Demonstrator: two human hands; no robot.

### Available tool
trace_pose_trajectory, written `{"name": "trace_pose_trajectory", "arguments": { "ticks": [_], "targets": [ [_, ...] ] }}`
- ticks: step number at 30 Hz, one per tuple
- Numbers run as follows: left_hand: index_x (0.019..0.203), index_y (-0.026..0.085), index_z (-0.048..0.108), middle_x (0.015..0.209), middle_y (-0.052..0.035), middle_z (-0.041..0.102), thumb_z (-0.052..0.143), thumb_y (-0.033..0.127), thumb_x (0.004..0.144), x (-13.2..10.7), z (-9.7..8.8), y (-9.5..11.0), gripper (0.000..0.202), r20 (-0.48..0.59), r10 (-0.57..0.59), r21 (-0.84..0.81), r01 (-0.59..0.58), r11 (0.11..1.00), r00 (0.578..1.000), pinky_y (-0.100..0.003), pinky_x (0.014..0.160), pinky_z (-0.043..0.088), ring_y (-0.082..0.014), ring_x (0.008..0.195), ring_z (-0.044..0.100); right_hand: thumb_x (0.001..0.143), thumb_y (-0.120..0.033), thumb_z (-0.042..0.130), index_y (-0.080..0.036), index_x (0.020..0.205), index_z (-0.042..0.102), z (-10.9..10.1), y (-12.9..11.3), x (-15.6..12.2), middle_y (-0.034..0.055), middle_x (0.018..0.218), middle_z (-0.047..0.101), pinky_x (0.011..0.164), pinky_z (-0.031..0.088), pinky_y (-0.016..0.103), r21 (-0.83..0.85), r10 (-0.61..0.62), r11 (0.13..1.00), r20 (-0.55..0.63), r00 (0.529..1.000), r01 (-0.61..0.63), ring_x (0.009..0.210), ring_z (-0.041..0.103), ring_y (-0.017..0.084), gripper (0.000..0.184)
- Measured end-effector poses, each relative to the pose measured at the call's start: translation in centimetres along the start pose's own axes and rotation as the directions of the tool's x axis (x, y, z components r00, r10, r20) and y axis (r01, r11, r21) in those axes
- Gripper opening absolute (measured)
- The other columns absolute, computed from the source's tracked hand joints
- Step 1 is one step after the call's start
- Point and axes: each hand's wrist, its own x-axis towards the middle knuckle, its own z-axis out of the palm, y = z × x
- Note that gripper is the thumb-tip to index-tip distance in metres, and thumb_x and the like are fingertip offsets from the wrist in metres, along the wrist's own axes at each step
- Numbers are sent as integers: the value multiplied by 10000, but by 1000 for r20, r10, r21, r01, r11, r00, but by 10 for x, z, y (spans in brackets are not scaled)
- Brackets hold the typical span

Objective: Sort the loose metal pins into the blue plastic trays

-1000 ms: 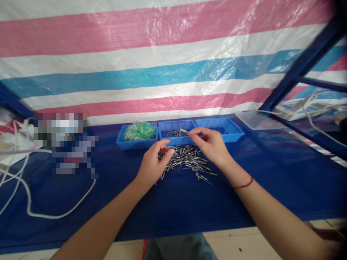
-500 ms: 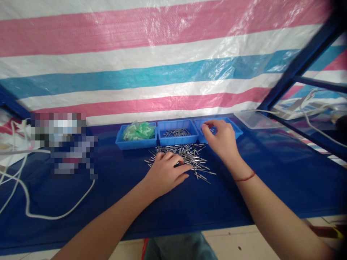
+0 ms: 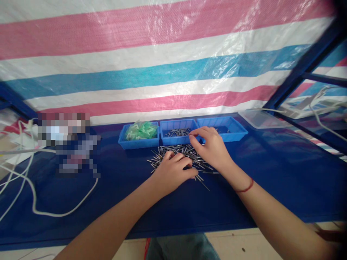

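A heap of silvery pop rivets [image 3: 168,150] with long thin stems lies on the blue tabletop [image 3: 189,213]. My left hand [image 3: 173,172] rests on the heap's near side, its bent fingers spread apart and touching the rivets. Over the heap's right part is my right hand [image 3: 210,147], thumb and forefinger brought together in front of the middle blue tray [image 3: 177,141]. Whatever is between those fingertips is too small to make out. The middle tray contains more rivets. In the right blue tray [image 3: 235,136] a few small metal pieces show, partly hidden by my right hand.
The left blue tray [image 3: 139,143] holds green-and-white plastic packets [image 3: 142,130]. A clear plastic lid [image 3: 260,119] lies at the back right. White cables [image 3: 54,215] loop across the left side near a blurred-out patch. A striped sheet [image 3: 162,79] hangs behind.
My right hand has come from over the right tray leftward and nearer, to the heap's edge. My left hand has shifted slightly right on the heap, and a few rivets there have moved.
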Motion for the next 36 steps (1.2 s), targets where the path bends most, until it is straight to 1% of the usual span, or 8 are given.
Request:
{"name": "trace_pose_trajectory", "arguments": {
  "ticks": [4,11,17,22,26,29,32,36],
  "targets": [
    [931,277,631,1003,3,616,465,287,960,-2,3,-3,169,-32,-34,33,35,999,999,-364,803,279,-172,945,500,837,-215,531,-187,797,669,-1,-3,-1,46,815,683,809,421,348,64,14,998,32,999,-16,809,584,206,146],
    [922,222,609,1060,-1,625,479,313,953,-2,5,-7,161,-15,-60,31,60,998,998,-368,845,278,-179,1015,498,844,-292,546,-182,773,671,-6,-10,0,22,806,694,657,434,286,315,197,915,204,959,-254,689,585,157,181],
    [932,229,616,1058,-2,639,495,299,947,-4,-1,-5,141,13,-78,5,78,997,997,-371,842,273,-184,1018,507,844,-282,548,-170,778,671,-6,-10,1,31,808,692,684,434,281,338,165,909,243,956,-243,739,601,165,179],
    [913,199,597,1019,-18,659,477,284,955,-4,-6,-7,153,-35,-172,-35,170,985,985,-378,860,284,-189,1008,533,857,-267,532,-169,780,669,-10,-13,1,23,803,672,657,418,264,361,39,916,352,935,-174,730,583,148,185],
    [964,194,595,968,-22,681,458,258,959,-4,-14,-17,152,-80,-342,-181,324,929,936,-363,844,335,-182,926,580,885,-300,508,-163,810,666,-13,-16,-1,5,742,628,589,386,239,412,-77,898,495,866,-155,649,526,115,221],
    [958,198,618,941,-28,674,490,241,936,-6,-17,-24,136,-129,-432,-397,353,847,892,-312,811,405,-168,891,605,896,-310,501,-165,871,666,-11,-16,-3,-5,728,608,561,365,231,428,-104,887,550,829,-172,609,484,101,222],
    [956,199,637,937,-32,673,552,220,887,-8,-13,-26,112,-155,-565,-614,369,698,810,-268,784,456,-157,869,624,903,-318,495,-164,886,662,-6,-14,-5,4,756,614,564,367,236,441,-112,878,567,816,-186,607,475,102,227],
    [1011,189,626,912,-25,682,609,264,839,-8,-7,-24,189,-65,-713,-824,365,433,698,-248,746,487,-150,817,642,900,-327,502,-161,890,646,-1,-13,-7,19,793,616,583,390,243,478,-111,852,568,816,-216,632,489,111,221]
  ]
}}
